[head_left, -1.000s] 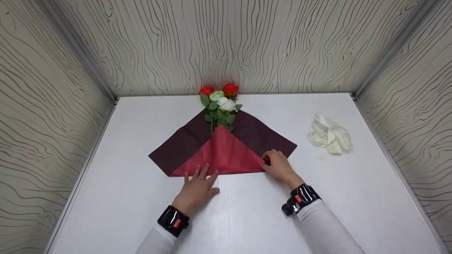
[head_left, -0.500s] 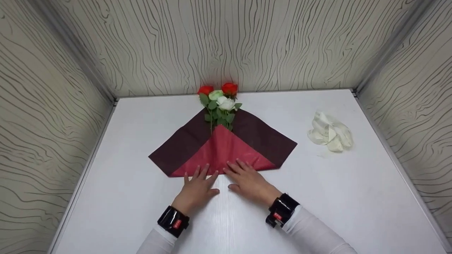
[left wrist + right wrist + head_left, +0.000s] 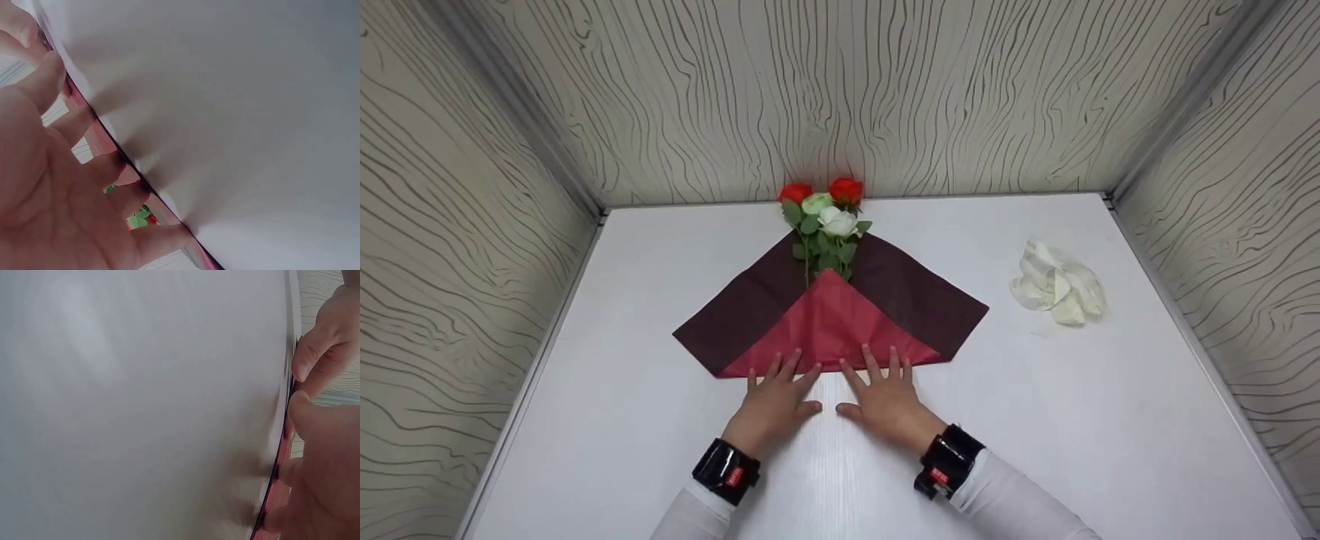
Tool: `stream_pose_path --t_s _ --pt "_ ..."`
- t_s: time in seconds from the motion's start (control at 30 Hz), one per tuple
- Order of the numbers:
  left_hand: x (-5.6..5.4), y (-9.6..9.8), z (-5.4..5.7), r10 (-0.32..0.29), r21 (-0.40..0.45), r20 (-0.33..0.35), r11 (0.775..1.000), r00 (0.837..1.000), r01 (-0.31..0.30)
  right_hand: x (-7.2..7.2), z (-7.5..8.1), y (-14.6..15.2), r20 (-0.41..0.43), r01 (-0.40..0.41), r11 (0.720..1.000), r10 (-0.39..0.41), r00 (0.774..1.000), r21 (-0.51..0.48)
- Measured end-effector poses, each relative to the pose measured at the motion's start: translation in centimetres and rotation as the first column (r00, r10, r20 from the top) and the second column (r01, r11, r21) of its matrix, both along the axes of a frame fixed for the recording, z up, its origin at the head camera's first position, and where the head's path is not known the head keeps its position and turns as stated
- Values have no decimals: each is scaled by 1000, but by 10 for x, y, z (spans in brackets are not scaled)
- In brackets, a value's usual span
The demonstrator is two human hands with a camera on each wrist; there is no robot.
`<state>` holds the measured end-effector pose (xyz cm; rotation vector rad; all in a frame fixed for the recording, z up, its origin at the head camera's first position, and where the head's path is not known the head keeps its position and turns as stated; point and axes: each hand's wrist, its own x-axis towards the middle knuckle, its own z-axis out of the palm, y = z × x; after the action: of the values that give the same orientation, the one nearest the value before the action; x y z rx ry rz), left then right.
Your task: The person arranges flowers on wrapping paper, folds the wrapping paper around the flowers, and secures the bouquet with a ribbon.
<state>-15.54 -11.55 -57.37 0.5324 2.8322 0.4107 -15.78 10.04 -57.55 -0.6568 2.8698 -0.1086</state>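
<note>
Wrapping paper, dark maroon with a red flap folded up into a triangle, lies flat on the table in the head view. Red and white roses with green leaves stick out beyond its top, their lower stems hidden under the flap. My left hand rests with spread fingertips on the folded bottom edge, left of centre. Right of centre, my right hand presses the same edge with straight, spread fingers. Both thumbs lie on the table, tips close together. Each wrist view shows fingertips along the red fold.
A crumpled cream ribbon lies on the white table at the right. Patterned panels enclose the table at the back and both sides. The rose heads reach the table's back edge.
My right hand has let go of the flap's right corner and moved left along the fold, flattening its fingers onto it beside the left hand. The left hand has stayed in place.
</note>
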Motion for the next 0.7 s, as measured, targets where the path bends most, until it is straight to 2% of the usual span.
stream_pose_path --t_s 0.2,0.37,0.5,0.7 --pt "4 -5 0 10 -12 -17 1000 1000 -11 10 -1 -2 -3 130 987 -130 991 95" --pt "10 -23 4 64 -30 0 997 998 -64 14 -3 12 14 201 974 -203 979 104" --pt "17 -46 4 113 -45 19 993 993 -112 14 -3 31 47 200 978 -203 978 57" --pt "29 -72 1 186 -37 19 982 982 -185 13 -3 60 43 142 990 -142 989 8"
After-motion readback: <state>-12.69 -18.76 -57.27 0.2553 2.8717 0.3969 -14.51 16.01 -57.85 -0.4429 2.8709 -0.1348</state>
